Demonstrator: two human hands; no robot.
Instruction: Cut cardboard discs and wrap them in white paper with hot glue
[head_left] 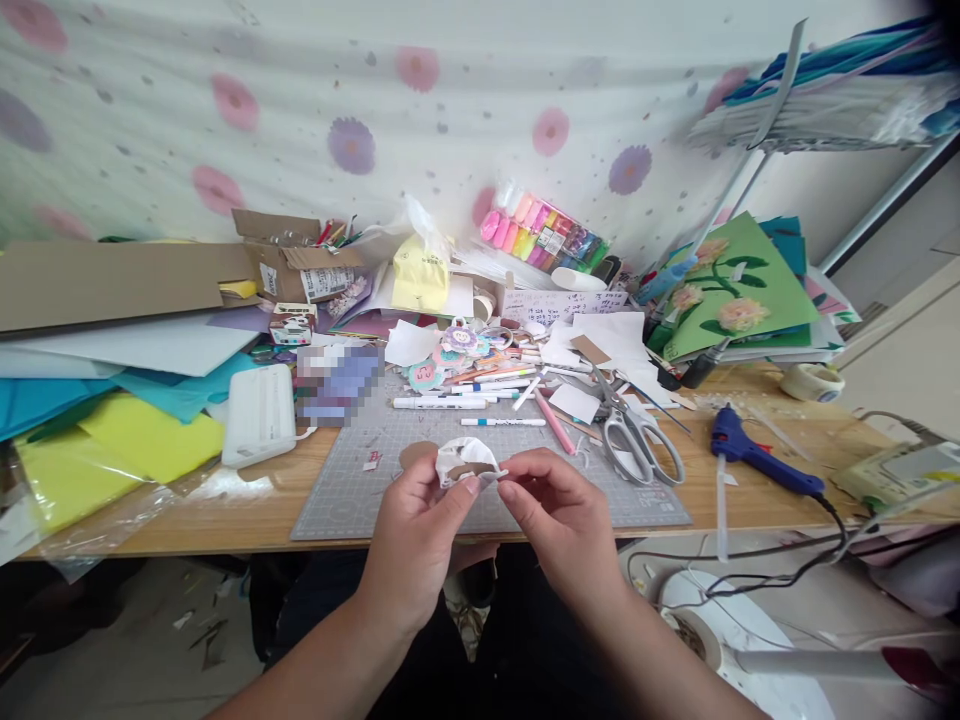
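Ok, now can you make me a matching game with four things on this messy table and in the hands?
Things
1. White piece
2. Glue gun
3. Scissors
4. Green card

Clues
A. Grey, with two loop handles
B. Decorated with pink flowers
C. Held by the left hand and the right hand
D. Blue, lying to the right of the cutting mat

Right pairs: 1-C, 2-D, 3-A, 4-B

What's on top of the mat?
Markers, a pink pen and scissors, among others. The left hand and right hand, holding a white piece, cover part of the mat; anything beneath is hidden.
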